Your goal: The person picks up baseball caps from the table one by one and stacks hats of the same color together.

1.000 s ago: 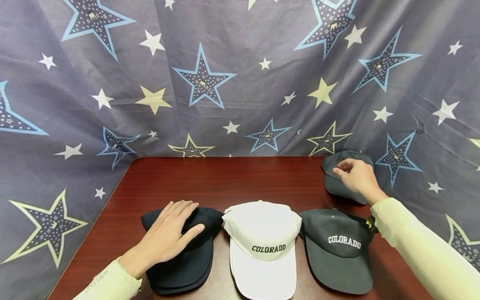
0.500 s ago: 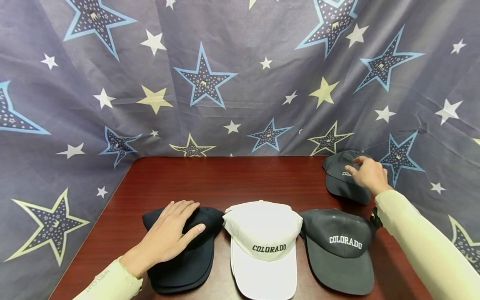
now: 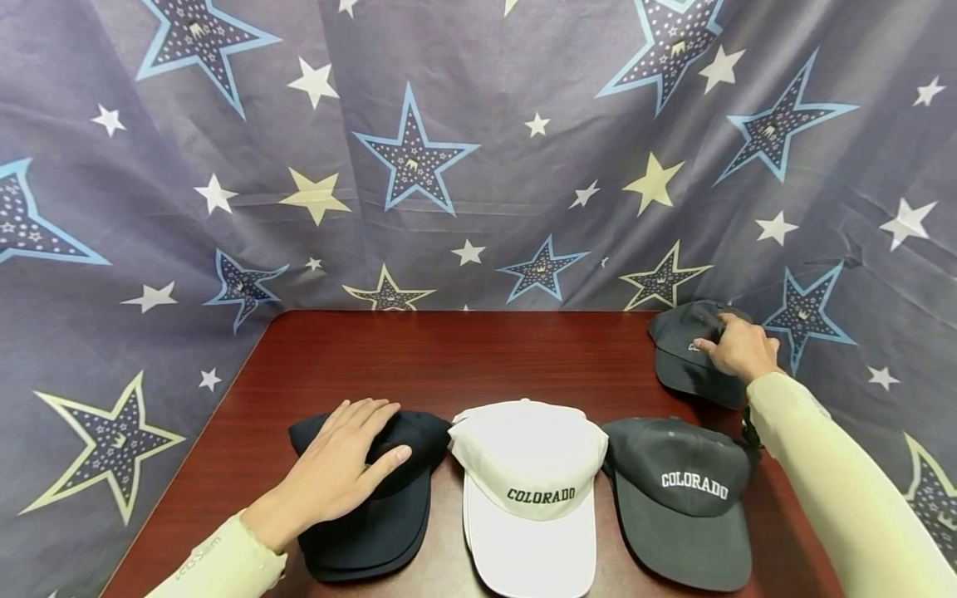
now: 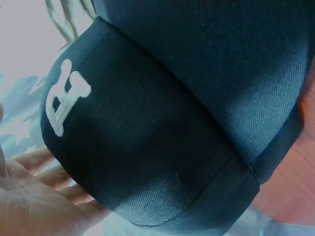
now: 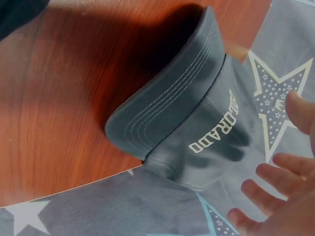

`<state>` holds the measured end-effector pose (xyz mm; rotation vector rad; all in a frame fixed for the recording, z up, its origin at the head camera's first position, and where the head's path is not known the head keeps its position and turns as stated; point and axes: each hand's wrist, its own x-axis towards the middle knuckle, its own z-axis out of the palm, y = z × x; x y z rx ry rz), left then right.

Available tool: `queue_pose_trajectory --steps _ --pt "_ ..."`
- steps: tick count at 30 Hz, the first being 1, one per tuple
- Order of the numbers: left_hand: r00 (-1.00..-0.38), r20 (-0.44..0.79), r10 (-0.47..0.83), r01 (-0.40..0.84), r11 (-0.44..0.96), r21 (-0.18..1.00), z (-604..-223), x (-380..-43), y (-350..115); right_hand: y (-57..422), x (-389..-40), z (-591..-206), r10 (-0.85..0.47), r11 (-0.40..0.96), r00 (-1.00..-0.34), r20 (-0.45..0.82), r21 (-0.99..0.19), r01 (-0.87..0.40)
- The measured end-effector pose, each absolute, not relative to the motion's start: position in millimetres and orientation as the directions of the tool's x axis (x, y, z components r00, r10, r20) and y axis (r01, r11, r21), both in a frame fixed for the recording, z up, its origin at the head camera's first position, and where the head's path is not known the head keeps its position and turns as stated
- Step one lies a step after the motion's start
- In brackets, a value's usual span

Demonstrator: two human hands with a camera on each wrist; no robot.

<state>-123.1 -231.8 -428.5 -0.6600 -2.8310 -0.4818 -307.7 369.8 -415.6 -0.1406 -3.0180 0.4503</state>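
Note:
A black cap (image 3: 374, 531) with white embroidery, plain in the left wrist view, lies at the front left of the table. My left hand (image 3: 340, 473) rests flat on its crown with the fingers extended. At the back right corner sits a dark grey cap (image 3: 691, 374) lettered COLORADO, its brim toward me. My right hand (image 3: 740, 347) reaches over that cap's right side and overlaps the crown from the head view. In the right wrist view, my right hand's fingers (image 5: 275, 184) are spread beside the crown and hold nothing.
A white COLORADO cap (image 3: 527, 457) stands front and centre, with another dark grey COLORADO cap (image 3: 684, 531) to its right, under my right forearm's reach. The reddish wooden table (image 3: 449, 357) ends against a grey star-patterned curtain (image 3: 478, 208) at the back and sides.
My right hand has shifted slightly right over the far grey cap, uncovering part of its lettering. The left hand stays on the black cap. The head view has turned slightly.

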Motion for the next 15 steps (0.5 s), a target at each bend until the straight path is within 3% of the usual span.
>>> queue_pose_trajectory --steps 15 --pt "-0.885 0.255 0.390 0.452 0.849 0.273 -427.9 -120.5 -233.4 377.8 -318.1 -425.2 0.016 0.947 -0.997 -0.081 -0.317 0.041"
